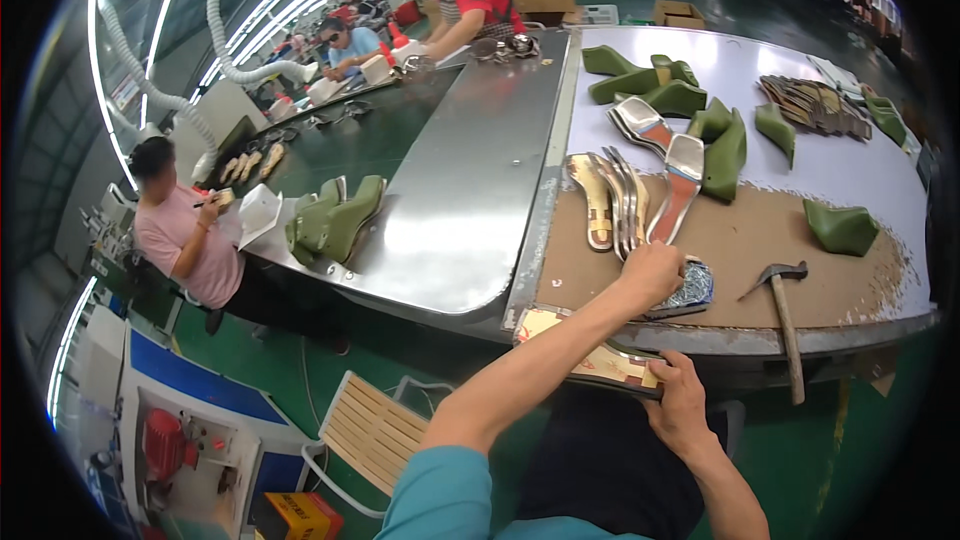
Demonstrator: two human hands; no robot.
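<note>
My right hand (682, 402) grips one end of a gold-and-brown patterned shoe sole (612, 364). The sole lies across the front of the bench edge, partly behind my left forearm. My left hand (652, 275) reaches over the bench with its fingers drawn together, beside a dark-rimmed pad heaped with small silvery bits (692, 288). Whatever those fingertips pinch, if anything, is too small to see. Just beyond my left hand lie a gold insole (594, 208), several narrow sole pieces on edge (628, 202) and a metal-tipped sole plate (682, 180).
A hammer (787, 325) overhangs the bench's front edge at right. Green shoe lasts (728, 155) and stacked brown pieces (815, 105) lie farther back. Left stands a metal-topped conveyor table (470, 210) with more lasts (340, 220). Other people work beyond it. A slatted chair (375, 425) stands below.
</note>
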